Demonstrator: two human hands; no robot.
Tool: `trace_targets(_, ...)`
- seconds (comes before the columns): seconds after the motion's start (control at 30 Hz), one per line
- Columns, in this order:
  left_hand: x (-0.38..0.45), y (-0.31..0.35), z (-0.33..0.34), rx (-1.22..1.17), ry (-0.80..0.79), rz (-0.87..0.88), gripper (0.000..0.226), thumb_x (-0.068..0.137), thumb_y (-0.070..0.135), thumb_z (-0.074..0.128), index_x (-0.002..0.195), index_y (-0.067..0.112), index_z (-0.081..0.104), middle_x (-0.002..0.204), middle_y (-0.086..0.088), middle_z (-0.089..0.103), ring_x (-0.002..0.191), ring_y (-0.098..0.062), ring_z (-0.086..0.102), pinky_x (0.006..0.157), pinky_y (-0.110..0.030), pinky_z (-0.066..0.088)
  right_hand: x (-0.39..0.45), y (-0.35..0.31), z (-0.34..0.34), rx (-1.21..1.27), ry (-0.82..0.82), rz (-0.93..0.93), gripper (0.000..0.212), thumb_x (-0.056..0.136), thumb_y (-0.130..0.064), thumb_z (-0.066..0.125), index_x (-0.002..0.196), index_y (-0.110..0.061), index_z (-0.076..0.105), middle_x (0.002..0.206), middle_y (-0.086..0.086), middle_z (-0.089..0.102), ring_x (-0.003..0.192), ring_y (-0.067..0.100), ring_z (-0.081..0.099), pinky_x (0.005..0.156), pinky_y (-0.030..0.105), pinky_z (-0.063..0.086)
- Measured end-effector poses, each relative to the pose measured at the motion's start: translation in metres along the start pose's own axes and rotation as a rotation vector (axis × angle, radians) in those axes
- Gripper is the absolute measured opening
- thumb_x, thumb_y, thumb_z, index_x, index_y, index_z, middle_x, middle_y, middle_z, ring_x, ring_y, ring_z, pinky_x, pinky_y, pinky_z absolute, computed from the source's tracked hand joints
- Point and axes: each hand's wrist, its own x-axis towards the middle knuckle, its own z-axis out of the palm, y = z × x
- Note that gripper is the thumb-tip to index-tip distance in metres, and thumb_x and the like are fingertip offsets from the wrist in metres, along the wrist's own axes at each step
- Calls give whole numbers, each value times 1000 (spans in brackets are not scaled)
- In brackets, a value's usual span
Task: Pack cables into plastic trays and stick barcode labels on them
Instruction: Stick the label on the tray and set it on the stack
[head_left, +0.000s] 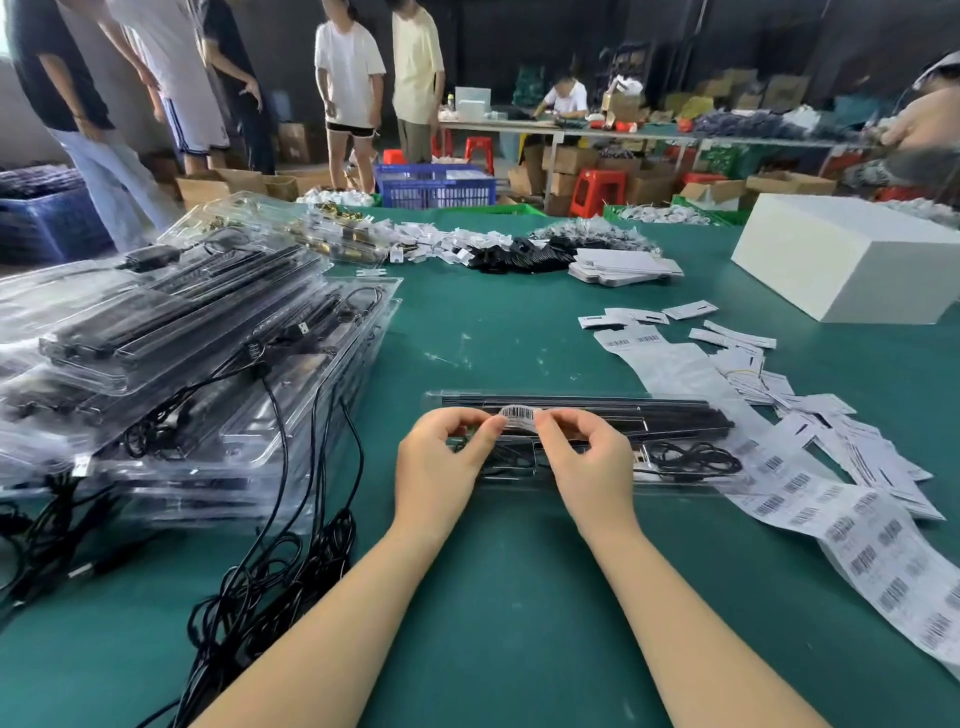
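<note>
A clear plastic tray (675, 486) lies across the green table in front of me, with black bars and a coiled black cable (693, 460) inside. Over its left part I hold a small white barcode label (519, 418). My left hand (441, 462) pinches the label's left end, and my right hand (587, 457) pinches its right end. The label arches slightly between my fingertips, just above the tray's black bars. My hands hide the tray's middle.
A tall stack of filled clear trays (171, 364) with dangling black cables (270, 566) fills the left. A long strip of barcode labels (852, 540) and loose backing slips lie at the right. A white box (852, 254) sits far right. People stand beyond the table.
</note>
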Motion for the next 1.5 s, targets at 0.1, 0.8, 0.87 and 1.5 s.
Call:
trace_targets(0.1,0,1,-1,6,14,-21,9,85,36,70,80,30,70,83,15,68,83,3,60,74,-9,41,-1,-1,-1,5,-26,-14,19,88,-23,69,75,-37,66,77,-28,68,75,-7,62,68,4,43)
trace_targets(0.8,-1,-1,-19,618,10,-46,18,88,34,61,78,22,69,105,5,60,103,-22,54,88,-34,39,-1,1,13,-553,-79,-41,20,79,-47,67,66,-32,71,60,-18,60,85,13,59,86,34,41)
trace_targets(0.87,-2,1,-18,641,5,-37,16,87,32,61,76,23,66,103,5,58,100,-22,53,86,-34,38,-2,2,15,-591,-84,-60,18,78,-46,67,66,-32,69,65,-17,61,86,14,55,84,33,37)
trace_targets(1.5,-22,4,-5,916,-266,313,29,89,43,55,111,27,68,108,0,67,113,-24,58,92,-36,45,64,-3,-112,-1062,-226,498,49,85,-55,54,121,-21,59,124,11,60,115,32,53,95,37,46)
